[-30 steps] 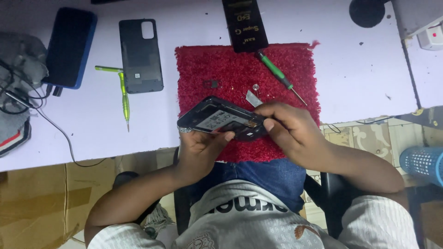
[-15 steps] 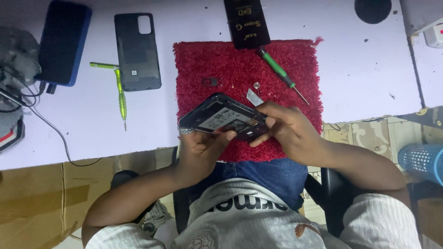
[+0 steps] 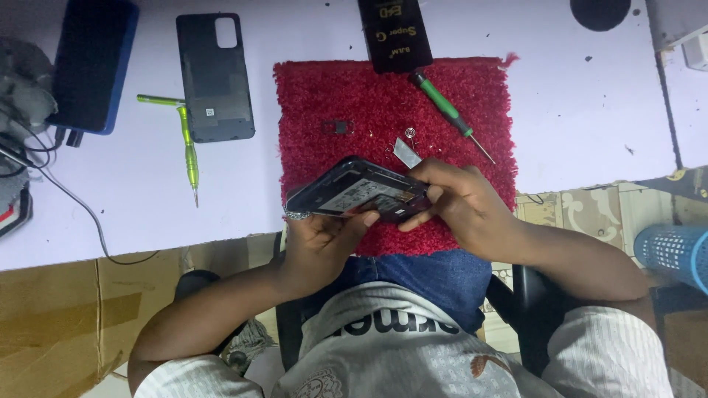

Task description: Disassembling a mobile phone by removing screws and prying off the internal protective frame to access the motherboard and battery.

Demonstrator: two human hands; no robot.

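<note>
Here, an opened phone (image 3: 358, 193) w/ its back off is held tilted between both hands, just above the near edge of the red mat (image 3: 450, 81). Left hand (image 3: 318, 243) is clamped on the phone's near-left side from below, thumb pressed on the lower edge. Right hand (image 3: 461, 205) is closed on the phone's right end, fingers curled over its top; can't tell if it pinches some small tool or part there.

Rel. to the mat: a small grey tab (image 3: 405, 152) lies on it just beyond the phone, a tiny coil spring (image 3: 410, 134) next to that, and a small black part (image 3: 340, 127) toward the mat's left. A green-handled screwdriver (image 3: 448, 115) lies slanted on the mat's far-right part. A black battery (image 3: 394, 33) overlaps the mat's far edge. Left of the mat on the white counter (image 3: 575, 96): the black back cover (image 3: 215, 77), then yellow-green tweezers (image 3: 189, 146), then a blue-cased phone (image 3: 92, 65) farthest left.
</note>
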